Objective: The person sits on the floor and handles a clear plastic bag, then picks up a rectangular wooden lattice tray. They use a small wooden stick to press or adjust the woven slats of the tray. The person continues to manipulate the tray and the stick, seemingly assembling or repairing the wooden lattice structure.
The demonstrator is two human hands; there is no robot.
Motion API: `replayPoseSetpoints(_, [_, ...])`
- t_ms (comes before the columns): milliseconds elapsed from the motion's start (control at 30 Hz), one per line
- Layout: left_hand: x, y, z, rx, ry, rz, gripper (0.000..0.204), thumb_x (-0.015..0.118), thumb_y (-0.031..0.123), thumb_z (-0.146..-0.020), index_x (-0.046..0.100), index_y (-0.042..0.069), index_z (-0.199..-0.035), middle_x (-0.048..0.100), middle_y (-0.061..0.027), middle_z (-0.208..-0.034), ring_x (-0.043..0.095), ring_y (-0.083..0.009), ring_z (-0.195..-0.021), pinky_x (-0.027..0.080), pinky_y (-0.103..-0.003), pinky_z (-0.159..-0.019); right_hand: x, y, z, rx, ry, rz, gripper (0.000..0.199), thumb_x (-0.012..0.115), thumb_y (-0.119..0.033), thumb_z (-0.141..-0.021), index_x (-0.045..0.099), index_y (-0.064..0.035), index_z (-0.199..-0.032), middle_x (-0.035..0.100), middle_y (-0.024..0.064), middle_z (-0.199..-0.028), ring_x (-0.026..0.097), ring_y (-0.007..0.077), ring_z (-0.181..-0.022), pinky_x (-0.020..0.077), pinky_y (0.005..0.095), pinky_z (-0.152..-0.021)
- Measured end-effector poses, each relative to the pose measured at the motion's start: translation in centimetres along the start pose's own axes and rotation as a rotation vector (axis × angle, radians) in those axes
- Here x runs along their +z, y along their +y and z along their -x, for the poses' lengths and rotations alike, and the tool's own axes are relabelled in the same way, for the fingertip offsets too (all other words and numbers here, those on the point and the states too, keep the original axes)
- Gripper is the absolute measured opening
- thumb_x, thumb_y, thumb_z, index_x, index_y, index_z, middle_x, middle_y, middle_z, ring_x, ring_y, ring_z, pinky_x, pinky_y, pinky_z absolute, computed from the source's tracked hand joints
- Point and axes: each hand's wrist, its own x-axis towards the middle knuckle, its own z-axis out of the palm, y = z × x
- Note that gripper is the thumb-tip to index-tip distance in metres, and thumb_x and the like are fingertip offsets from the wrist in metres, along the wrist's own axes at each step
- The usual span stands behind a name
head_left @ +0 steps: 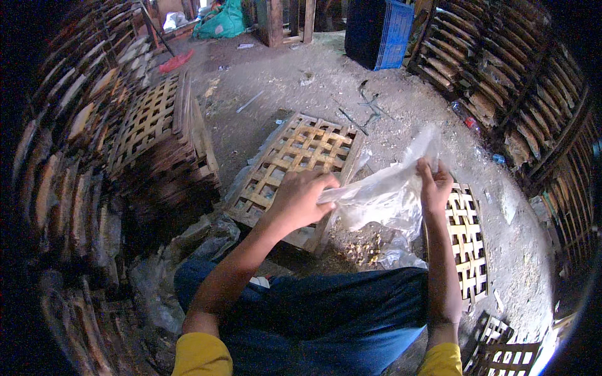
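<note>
A clear, crumpled plastic bag point(389, 197) is stretched between my two hands, over the gap between two woven trays. My left hand point(301, 199) pinches its left end between thumb and fingers. Higher up on the right, my right hand point(434, 185) grips the bag's other side, and a loose flap stands up past the fingers. Beneath and beyond my left hand lies a woven slatted wooden tray point(301, 156). Another woven tray point(464, 241) lies on the floor beside my right forearm, which partly covers it.
Stacked lattice trays point(147, 119) stand at the left. Racks of slats point(476, 56) line the right wall. A blue plastic crate point(392, 37) and a green sack point(221, 20) sit at the back. Yellowish bits point(367, 246) litter the floor before my knees. A bottle point(465, 117) lies by the right rack.
</note>
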Motion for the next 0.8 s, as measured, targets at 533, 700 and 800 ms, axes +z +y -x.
replayPoseSetpoints(533, [1.7, -3.4, -0.9, -0.165, 0.285, 0.378, 0.020, 0.072, 0.011, -0.089, 0.070, 0.004, -0.107, 0.072, -0.0149, -0.085, 0.069, -0.0202, -0.066, 0.051, -0.033, -0.060, -6.6, 7.7, -4.5, -0.053, 0.040, -0.175, 0.055, 0.053, -0.011, -0.097, 0.040, 0.0002, -0.150, 0.052, 0.0181, -0.140, 0.052, 0.0266, -0.124, 0.0430, 0.0401, -0.106])
replayPoseSetpoints(700, [0.9, -2.4, -0.9, -0.098, 0.345, 0.441, 0.019, 0.076, 0.014, -0.086, 0.071, 0.008, -0.103, 0.072, -0.0137, -0.081, 0.071, -0.0227, -0.068, 0.052, -0.035, -0.060, -4.5, -1.8, -1.8, -0.470, 0.332, 0.311, 0.072, 0.057, -0.007, -0.083, 0.035, -0.0034, -0.152, 0.038, 0.0175, -0.154, 0.042, 0.0333, -0.136, 0.0309, 0.0489, -0.115])
replayPoseSetpoints(800, [-1.0, 1.2, -1.5, -0.270, 0.084, 0.252, 0.021, 0.076, 0.012, -0.085, 0.071, 0.009, -0.105, 0.074, -0.0107, -0.092, 0.069, -0.0142, -0.079, 0.051, -0.030, -0.068, -1.6, -8.7, 1.5, -0.828, -0.020, 0.427, 0.083, 0.060, -0.004, -0.074, 0.033, -0.0023, -0.152, 0.039, 0.0205, -0.153, 0.038, 0.0354, -0.142, 0.0271, 0.0477, -0.119])
